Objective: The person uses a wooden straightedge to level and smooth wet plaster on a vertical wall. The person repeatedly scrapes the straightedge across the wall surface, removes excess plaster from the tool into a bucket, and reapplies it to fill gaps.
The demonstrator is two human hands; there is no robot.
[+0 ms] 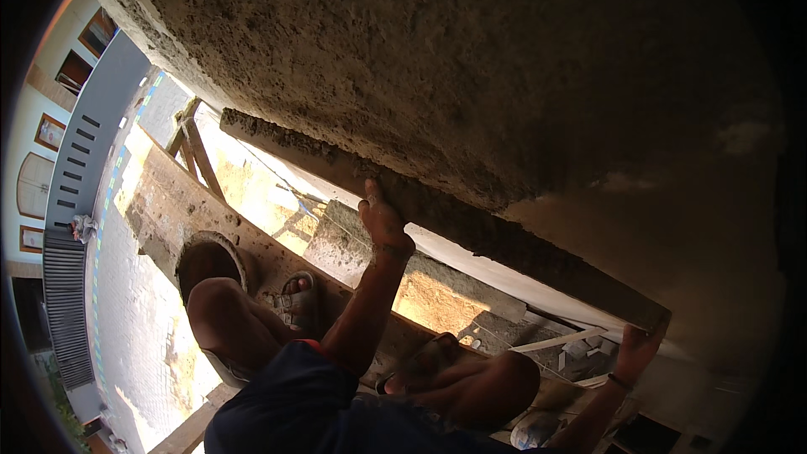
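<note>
Two hands hold one long straightedge board (437, 219) flat against a rough plastered wall (454, 59). The board is mortar-crusted and runs on a slant, its upper end well beyond the left hand's grip and its lower end just past the right hand's grip.

Left hand (384, 223): set against the board's near edge, roughly a third of the way along from the upper end. Fingers point up onto the board, palm turned to the wood. Whether the fingers wrap round the edge or only press flat on it cannot be told. Contact with the board is clear.

Right hand (635, 351): at the board's lower end, the hand coming up from beneath. The fingers are in shadow, so how far they close round the end cannot be made out; the hand touches the wood. A dark band sits on that wrist.

Between the two grips the board spans free, lying on the wet plaster face along its full length.

Below the left grip: a wooden scaffold plank (210, 210), with a sandalled foot (296, 296) planted on it and a bent knee (220, 307) beside the foot. A second knee (496, 378) shows below the midpoint between the grips. Far under the plank lies a paved yard (139, 319), well apart from both hands.
</note>
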